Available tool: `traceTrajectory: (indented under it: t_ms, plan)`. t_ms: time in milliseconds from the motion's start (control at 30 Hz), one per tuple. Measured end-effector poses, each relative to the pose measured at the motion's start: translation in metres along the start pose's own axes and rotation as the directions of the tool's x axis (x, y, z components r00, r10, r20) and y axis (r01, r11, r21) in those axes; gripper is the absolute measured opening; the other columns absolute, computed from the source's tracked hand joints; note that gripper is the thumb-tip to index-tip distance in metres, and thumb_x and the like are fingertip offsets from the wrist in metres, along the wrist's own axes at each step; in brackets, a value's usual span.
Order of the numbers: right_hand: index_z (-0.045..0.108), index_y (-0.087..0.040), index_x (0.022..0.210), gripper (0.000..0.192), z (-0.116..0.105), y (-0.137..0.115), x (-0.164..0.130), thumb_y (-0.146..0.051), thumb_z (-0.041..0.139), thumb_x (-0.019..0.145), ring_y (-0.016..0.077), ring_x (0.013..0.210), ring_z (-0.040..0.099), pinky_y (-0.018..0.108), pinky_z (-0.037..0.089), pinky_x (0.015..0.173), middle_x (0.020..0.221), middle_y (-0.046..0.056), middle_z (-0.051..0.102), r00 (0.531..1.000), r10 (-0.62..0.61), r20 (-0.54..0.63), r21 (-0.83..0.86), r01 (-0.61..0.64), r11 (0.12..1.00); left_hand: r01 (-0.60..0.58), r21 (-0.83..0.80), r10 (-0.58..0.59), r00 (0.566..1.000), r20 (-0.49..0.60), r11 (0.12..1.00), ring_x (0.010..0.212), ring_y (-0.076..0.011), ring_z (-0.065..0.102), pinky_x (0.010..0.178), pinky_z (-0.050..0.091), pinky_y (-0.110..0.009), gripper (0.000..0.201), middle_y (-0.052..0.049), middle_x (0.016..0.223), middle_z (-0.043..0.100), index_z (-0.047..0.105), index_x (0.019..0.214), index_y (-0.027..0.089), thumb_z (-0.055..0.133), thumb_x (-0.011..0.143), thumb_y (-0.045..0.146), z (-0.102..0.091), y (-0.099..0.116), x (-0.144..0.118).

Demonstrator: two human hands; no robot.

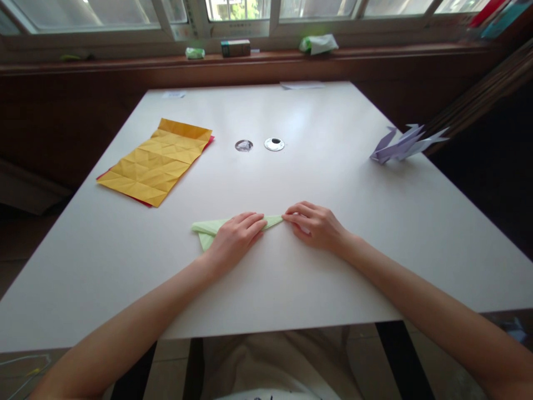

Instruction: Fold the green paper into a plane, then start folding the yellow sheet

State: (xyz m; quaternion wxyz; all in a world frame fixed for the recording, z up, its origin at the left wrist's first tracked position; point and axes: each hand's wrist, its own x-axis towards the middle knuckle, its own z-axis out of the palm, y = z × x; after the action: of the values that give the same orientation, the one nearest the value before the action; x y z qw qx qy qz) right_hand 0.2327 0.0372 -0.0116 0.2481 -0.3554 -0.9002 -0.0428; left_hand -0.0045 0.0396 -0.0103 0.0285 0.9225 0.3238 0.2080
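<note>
A strip of light green origami paper (210, 226), folded to a long narrow point, lies on the white table in front of me. Across its middle rests my left hand (241, 229), fingers stretched out and pressing it down; part of the paper is hidden beneath. At the sharp right tip, my right hand (312, 223) has its thumb and fingertips pinched on the paper. A flap hangs down from the wider left end.
Creased gold paper (154, 161) with a red underside lies at the left. Folded purple paper cranes (400, 145) stand near the right edge. Two round metal-rimmed fittings (274, 144) sit in the tabletop (233, 294). A small box (235, 48) is on the windowsill.
</note>
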Motion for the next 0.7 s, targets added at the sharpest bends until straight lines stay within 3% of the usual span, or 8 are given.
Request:
traceTrajectory:
  t_ms: [133, 267, 500, 700]
  plan:
    - [0.058, -0.018, 0.098, 0.023, 0.000, 0.001, 0.004, -0.011, 0.051, 0.077, 0.0156, 0.079, 0.059, 0.027, 0.049, 0.066, 0.088, 0.005, 0.065, 0.992, 0.070, -0.108, 0.061, -0.063, 0.996, -0.026, 0.048, 0.026, 1.000, -0.014, 0.999, 0.106, -0.0198, 0.054, 0.089, 0.047, -0.034, 0.023, -0.008, 0.112, 0.061, 0.054, 0.107, 0.014, 0.042, 0.087, 0.014, 0.001, 0.000, -0.001]
    - [0.058, -0.019, 0.097, 0.019, -0.002, 0.002, 0.006, -0.013, 0.052, 0.079, 0.0149, 0.075, 0.060, 0.027, 0.050, 0.066, 0.085, 0.005, 0.066, 0.955, 0.156, -0.252, 0.129, -0.127, 0.984, -0.053, 0.078, 0.054, 0.999, -0.008, 0.996, 0.104, -0.0201, 0.056, 0.085, 0.049, -0.034, 0.027, -0.008, 0.109, 0.062, 0.051, 0.109, 0.014, 0.040, 0.084, 0.009, -0.002, 0.001, -0.003]
    - [0.059, -0.019, 0.096, 0.021, -0.002, 0.002, 0.005, -0.027, 0.062, 0.076, 0.0151, 0.075, 0.060, 0.026, 0.049, 0.064, 0.084, 0.005, 0.066, 0.979, 0.060, -0.194, 0.155, -0.030, 0.987, -0.008, 0.102, 0.005, 0.999, 0.033, 0.995, 0.087, -0.0188, 0.062, 0.072, 0.050, -0.030, 0.021, -0.006, 0.096, 0.066, 0.052, 0.104, 0.015, 0.042, 0.086, 0.011, -0.018, 0.003, -0.002]
    - [0.060, -0.019, 0.091, 0.018, 0.001, 0.000, 0.007, -0.031, 0.061, 0.077, 0.0131, 0.070, 0.058, 0.024, 0.046, 0.060, 0.078, 0.003, 0.066, 0.993, -0.039, -0.108, 0.150, 0.055, 0.987, -0.052, 0.169, 0.044, 0.998, 0.048, 0.984, 0.081, -0.0187, 0.061, 0.068, 0.047, -0.030, 0.022, -0.005, 0.089, 0.066, 0.054, 0.102, 0.014, 0.043, 0.084, 0.009, -0.023, 0.002, -0.004]
